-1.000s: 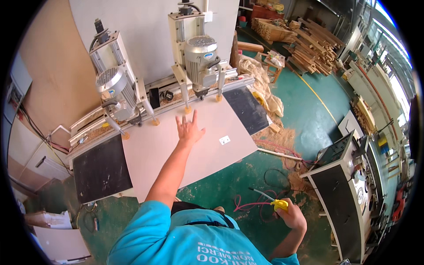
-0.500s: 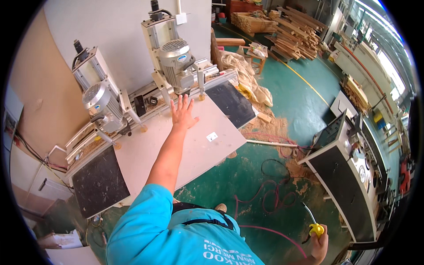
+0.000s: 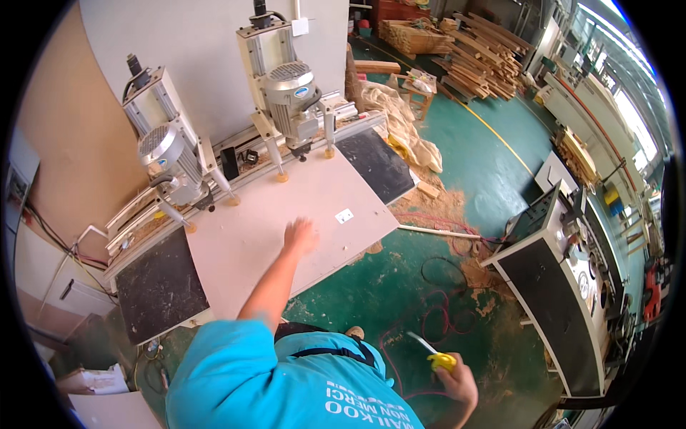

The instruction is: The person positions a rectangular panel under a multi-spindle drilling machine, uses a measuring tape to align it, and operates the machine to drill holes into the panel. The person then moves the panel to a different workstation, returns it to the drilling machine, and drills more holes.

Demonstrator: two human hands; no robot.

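A pale flat board [image 3: 243, 257] lies across the bed of a drilling machine, with a small white label [image 3: 344, 216] on its top. Over the middle of this board is my left hand [image 3: 301, 237], smeared by motion; whether it touches the surface I cannot tell. Down at the right, my right hand [image 3: 461, 382] is closed round a yellow air blow gun [image 3: 444, 360], whose thin metal nozzle points up and left. Two motorised drill heads, the left one [image 3: 170, 161] and the right one [image 3: 291, 100], stand along the board's far edge.
Black bed panels [image 3: 163, 289] show at both ends of the board. A white-topped bench with a dark side [image 3: 547, 297] stands at the right. Red hose [image 3: 446, 314] loops over the green floor. Sawdust and a crumpled cloth [image 3: 400, 118] lie beyond, near stacked timber [image 3: 482, 53].
My left hand has drawn back from beside the right drill head toward the board's middle. My right hand has moved left and slightly up with the air blow gun, whose nozzle now tilts further left.
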